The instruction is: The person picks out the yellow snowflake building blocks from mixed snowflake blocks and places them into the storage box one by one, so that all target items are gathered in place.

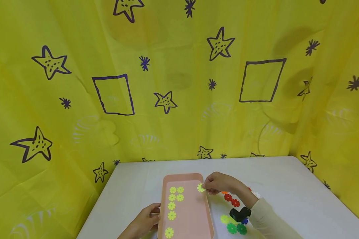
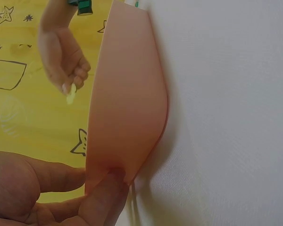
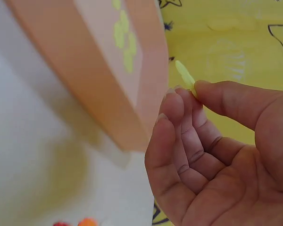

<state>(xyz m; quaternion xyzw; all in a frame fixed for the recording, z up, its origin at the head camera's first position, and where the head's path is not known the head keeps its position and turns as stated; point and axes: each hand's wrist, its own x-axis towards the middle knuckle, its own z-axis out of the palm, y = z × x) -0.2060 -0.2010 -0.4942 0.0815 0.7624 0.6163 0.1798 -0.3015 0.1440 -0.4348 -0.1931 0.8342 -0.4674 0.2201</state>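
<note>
My right hand [image 1: 219, 182] pinches a yellow notched plastic disc [image 1: 200, 188] between thumb and fingers, above the right rim of a pink tray [image 1: 194, 212]. In the right wrist view the disc [image 3: 185, 76] stands edge-on at the fingertips. My left hand [image 1: 145, 217] holds the tray's left side, its thumb at the rim and a finger against the outer wall [image 2: 127, 94]. Inside the tray, several yellow discs [image 1: 172, 206] lie along the left, two side by side in each of the upper rows and single ones below.
Right of the tray, red discs [image 1: 231, 200], an orange disc [image 1: 224, 192], green discs [image 1: 236, 228], yellow discs [image 1: 225, 219] and a blue disc [image 1: 244, 221] lie on the white table [image 1: 137, 186]. A yellow patterned curtain [image 1: 179, 126] stands behind the table.
</note>
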